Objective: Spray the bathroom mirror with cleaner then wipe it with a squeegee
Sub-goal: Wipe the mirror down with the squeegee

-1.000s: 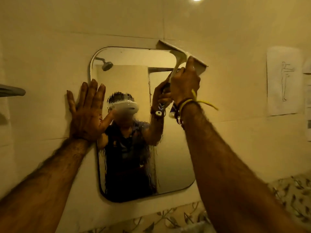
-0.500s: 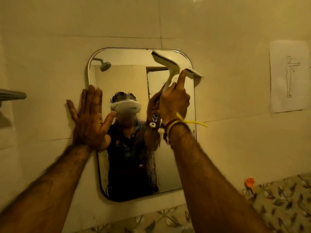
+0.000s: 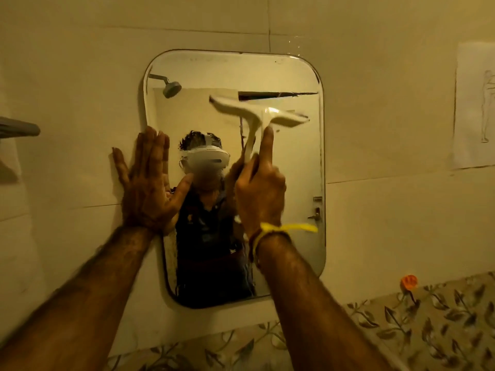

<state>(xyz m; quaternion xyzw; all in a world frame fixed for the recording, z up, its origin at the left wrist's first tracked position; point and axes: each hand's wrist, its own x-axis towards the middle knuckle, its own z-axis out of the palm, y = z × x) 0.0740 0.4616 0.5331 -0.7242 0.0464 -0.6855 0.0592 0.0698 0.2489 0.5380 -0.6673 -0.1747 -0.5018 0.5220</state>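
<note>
Cream tiled wall (image 3: 375, 236), thin grout lines crossing it. A white paper sheet with a faint line-drawn figure (image 3: 476, 103) is fixed at far right; a grey bar end (image 3: 18, 128) juts in at far left. Below right, a leaf-patterned tile band (image 3: 442, 330) with a small orange object (image 3: 409, 281) just above it.

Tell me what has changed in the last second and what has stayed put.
The right hand has pulled the squeegee down the mirror, from the top right corner, where the blade overhung the frame, to the upper glass, and a little leftward. No grip was taken or released: that hand keeps its hold on the handle. The left hand stays flat against the wall at the mirror's left edge.
</note>
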